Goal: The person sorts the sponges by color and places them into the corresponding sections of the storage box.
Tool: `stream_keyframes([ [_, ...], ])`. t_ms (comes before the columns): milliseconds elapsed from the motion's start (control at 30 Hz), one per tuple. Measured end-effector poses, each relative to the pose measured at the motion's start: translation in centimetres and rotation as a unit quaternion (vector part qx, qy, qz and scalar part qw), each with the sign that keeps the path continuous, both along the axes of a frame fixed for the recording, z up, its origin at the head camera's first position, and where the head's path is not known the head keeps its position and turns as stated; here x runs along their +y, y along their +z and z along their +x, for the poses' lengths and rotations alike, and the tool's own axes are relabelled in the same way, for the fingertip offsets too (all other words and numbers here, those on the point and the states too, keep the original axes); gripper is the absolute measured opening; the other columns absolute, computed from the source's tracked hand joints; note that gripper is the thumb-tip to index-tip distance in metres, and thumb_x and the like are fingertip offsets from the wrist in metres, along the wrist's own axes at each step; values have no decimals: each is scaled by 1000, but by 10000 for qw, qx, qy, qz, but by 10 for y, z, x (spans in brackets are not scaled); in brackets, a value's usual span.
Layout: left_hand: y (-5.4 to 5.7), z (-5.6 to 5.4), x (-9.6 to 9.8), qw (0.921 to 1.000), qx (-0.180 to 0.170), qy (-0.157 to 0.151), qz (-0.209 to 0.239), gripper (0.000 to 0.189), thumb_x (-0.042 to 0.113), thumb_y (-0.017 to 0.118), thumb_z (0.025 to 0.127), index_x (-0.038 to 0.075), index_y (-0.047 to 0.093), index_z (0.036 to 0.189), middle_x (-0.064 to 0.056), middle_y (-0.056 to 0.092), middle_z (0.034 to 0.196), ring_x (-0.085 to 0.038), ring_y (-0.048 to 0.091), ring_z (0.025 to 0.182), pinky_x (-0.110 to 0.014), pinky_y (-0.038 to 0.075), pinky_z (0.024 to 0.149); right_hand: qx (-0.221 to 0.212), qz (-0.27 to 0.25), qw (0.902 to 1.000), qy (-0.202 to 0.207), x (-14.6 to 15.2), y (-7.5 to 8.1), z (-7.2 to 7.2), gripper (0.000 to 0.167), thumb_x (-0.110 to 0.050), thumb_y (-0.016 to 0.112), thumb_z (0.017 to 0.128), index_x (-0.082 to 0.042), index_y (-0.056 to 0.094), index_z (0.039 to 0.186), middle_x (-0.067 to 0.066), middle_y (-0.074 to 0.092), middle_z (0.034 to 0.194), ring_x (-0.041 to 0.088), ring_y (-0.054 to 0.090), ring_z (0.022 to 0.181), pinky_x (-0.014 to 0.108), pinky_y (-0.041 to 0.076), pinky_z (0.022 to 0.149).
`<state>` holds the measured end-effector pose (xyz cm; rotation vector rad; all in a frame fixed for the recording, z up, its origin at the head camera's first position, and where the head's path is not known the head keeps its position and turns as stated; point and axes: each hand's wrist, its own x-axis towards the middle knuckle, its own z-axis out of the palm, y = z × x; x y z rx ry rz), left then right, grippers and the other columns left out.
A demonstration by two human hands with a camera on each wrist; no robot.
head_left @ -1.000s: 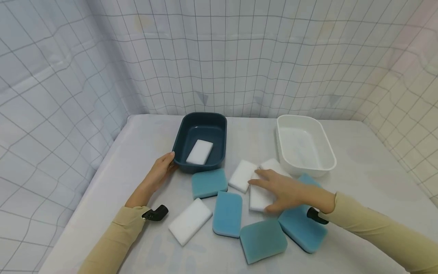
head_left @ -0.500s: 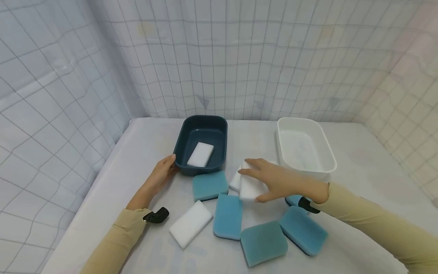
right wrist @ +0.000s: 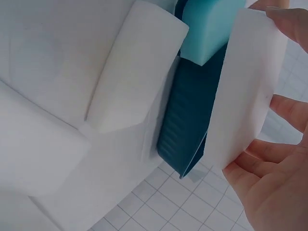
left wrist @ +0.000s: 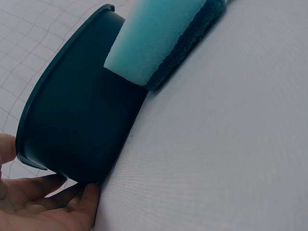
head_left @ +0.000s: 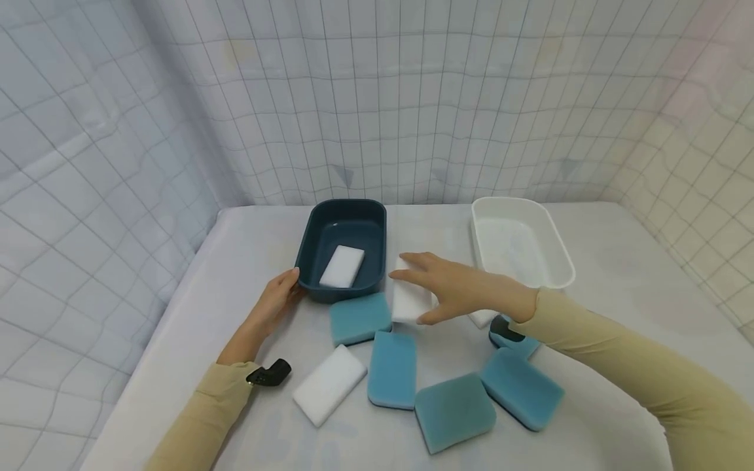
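My left hand (head_left: 275,302) holds the near left corner of a dark blue plastic bin (head_left: 353,232), thumb at the rim and fingers against the outer wall. A white sponge block (head_left: 343,266) lies inside that bin. Between the thumb and fingers of my right hand (head_left: 453,284) is another white sponge block (head_left: 408,301), raised above the table just right of the bin. The right wrist view shows this held sponge (right wrist: 245,86) in front of the bin's wall (right wrist: 187,106), with one more white sponge (right wrist: 137,72) lying beneath. That one is mostly hidden in the head view.
A white bin (head_left: 524,242) stands at the back right. Blue scouring sponges with dark undersides, such as this one (head_left: 392,370), lie across the front, one (head_left: 360,318) right before the dark bin. A white sponge (head_left: 330,384) lies at front left. Grid-patterned curtains (head_left: 377,98) surround the table.
My right hand has picked up a white sponge from the pile and carried it left and forward, over another white sponge, towards the dark bin. My left hand has stayed at the bin.
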<state>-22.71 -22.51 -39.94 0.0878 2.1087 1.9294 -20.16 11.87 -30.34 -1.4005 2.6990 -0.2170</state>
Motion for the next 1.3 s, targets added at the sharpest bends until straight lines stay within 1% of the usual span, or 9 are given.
stream_keyframes([
  [133,-1,1,0,10000,-32,12,11,62,34,25,104,-8,12,147,-21,12,156,-30,15,146,-43,17,120,-54,-29,10000,-17,-4,-1,-9,77,-35,73,79,-11,37,142,25,30,148,39,38,133,50,43,103],
  [233,1,0,0,10000,12,54,8,62,35,26,103,-7,14,147,-21,14,156,-29,16,145,-43,17,120,-29,-28,10000,-35,-7,0,-16,77,-35,73,79,-12,37,143,24,30,149,38,36,135,50,41,105],
  [400,4,2,0,10000,64,29,-43,63,35,26,103,-8,12,147,-22,11,156,-30,13,146,-44,16,120,-37,-99,9999,-8,-14,1,-26,77,-36,73,79,-12,37,143,24,29,149,39,36,135,51,39,106],
  [567,4,3,0,10000,91,14,-36,61,33,25,104,-8,12,147,-22,11,156,-30,13,146,-44,16,120,-94,-94,9998,-130,-22,3,-31,77,-36,73,79,-16,36,144,22,27,151,40,34,136,55,37,106],
  [667,4,4,1,9999,141,25,-42,61,33,25,104,-8,12,147,-21,11,156,-30,13,146,-44,16,120,-175,-91,9996,-200,-27,4,-35,77,-35,72,80,-17,35,145,21,24,153,40,30,139,56,36,107],
  [867,6,5,2,9999,148,-3,-44,62,34,26,104,-9,13,147,-23,12,156,-32,13,146,-45,17,119,-302,-138,9994,-130,-32,3,-42,77,-34,71,82,-16,31,146,21,19,154,39,24,141,53,35,110],
  [967,5,4,2,9999,149,-1,-21,62,33,26,104,-9,13,146,-23,12,156,-32,14,146,-45,18,119,-341,-121,9992,-162,-34,2,-44,78,-34,70,82,-16,30,147,20,18,155,38,22,142,53,34,110],
  [1133,4,5,3,9999,136,37,-42,61,34,26,104,-9,15,146,-23,15,155,-32,16,145,-45,19,119,-430,-186,9988,-158,-41,1,-48,78,-35,70,83,-17,29,147,20,16,156,38,21,143,54,33,111],
  [1300,4,6,6,10000,79,23,-38,61,34,26,104,-9,14,147,-22,14,156,-31,16,145,-45,18,119,-547,-270,9981,-87,-45,-3,-51,77,-34,69,83,-18,29,147,19,14,156,36,20,143,53,33,111],
])
